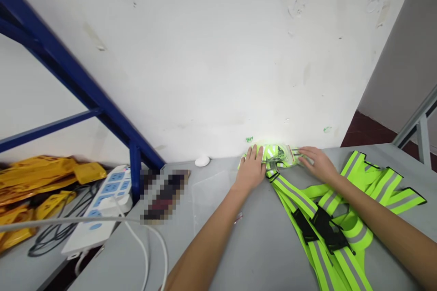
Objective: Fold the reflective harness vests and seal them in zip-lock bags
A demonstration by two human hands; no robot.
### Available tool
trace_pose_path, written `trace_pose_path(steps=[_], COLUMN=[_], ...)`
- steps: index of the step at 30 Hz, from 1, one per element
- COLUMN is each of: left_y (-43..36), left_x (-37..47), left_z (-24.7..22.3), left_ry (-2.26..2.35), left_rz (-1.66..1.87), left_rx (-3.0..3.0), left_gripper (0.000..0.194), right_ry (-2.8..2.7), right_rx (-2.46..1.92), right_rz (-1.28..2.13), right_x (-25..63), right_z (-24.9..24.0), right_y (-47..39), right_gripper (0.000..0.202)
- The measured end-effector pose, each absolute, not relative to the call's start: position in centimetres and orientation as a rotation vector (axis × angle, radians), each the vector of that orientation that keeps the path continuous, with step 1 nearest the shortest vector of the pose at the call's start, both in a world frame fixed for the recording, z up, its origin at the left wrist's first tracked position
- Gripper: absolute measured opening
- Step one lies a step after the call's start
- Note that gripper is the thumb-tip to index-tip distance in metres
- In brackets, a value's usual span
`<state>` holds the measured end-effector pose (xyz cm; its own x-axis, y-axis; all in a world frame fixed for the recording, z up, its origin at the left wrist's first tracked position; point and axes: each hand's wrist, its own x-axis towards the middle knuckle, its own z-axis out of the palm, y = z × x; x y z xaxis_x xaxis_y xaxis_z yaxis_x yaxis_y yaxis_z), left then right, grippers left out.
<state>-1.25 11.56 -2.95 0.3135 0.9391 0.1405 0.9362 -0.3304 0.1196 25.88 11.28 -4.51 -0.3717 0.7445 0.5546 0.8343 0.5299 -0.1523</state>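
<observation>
A clear zip bag (290, 154) with a red line near its mouth lies against the wall, with folded neon-yellow reflective straps inside. My left hand (251, 167) rests on its left part, fingers stretched out. At the right end, my right hand (316, 161) has its fingertips and thumb closed about the bag's mouth edge; the exact grip is small and partly hidden. Thin, dark-looking strands show by those fingertips. A neon-yellow reflective vest (355, 232) with grey stripes and black buckles spreads out beneath and beside my right forearm.
Flat clear plastic (210, 195) lies left of my left arm, with a white oval object (202, 161) behind it. A blue metal frame (136, 168), a white power strip (102, 209), white cables (164, 245) and yellow packets (41, 177) occupy the left. The wall (218, 77) bounds the table's back.
</observation>
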Motion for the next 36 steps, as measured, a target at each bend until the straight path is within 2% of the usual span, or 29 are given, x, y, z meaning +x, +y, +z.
trace_pose_path(steps=[4,6,8,13,20,22,25,28,32,36], left_y=[11.3,11.1,11.0,11.5,9.8,7.7,4.5,3.2,5.0,7.1], left_x=[-1.6,-1.5,-1.4,-1.7,-0.4,0.9,3.2,4.9,5.5,5.1], left_z=[-3.1,-3.1,-3.3,-3.9,-2.6,-2.0,-1.9,-3.3,-5.3,-5.7], left_ry=[1.688,1.691,1.699,1.659,1.74,1.594,1.068,0.76,0.849,0.883], left_rz=[0.237,0.214,0.196,0.18,0.333,0.406,0.331,0.18,0.104,0.104], left_rx=[2.505,2.515,2.509,2.536,2.634,2.766,2.893,2.85,2.767,2.756], left_gripper=[0.069,0.07,0.069,0.068,0.076,0.078,0.08,0.068,0.054,0.052], right_ry=[-2.105,-2.287,-2.466,-2.628,-2.59,-2.462,-2.278,-2.166,-2.112,-2.409], right_rx=[-1.305,-1.23,-1.194,-1.153,-1.216,-1.227,-1.196,-1.196,-1.208,-1.069], right_rz=[-0.191,-0.14,-0.098,0.026,0.109,0.067,-0.057,-0.145,-0.184,-0.123], right_x=[23.7,21.5,19.7,19.4,22.7,24.0,26.4,28.6,29.9,29.3], right_z=[-2.4,-2.4,-3.3,-5.6,-1.6,-1.1,-1.7,-3.2,-4.3,-4.5], right_y=[10.8,11.2,11.8,13.1,9.6,6.8,2.5,-1.0,-4.6,-8.0], right_gripper=[0.048,0.061,0.065,0.06,0.054,0.047,0.038,0.034,0.032,0.046])
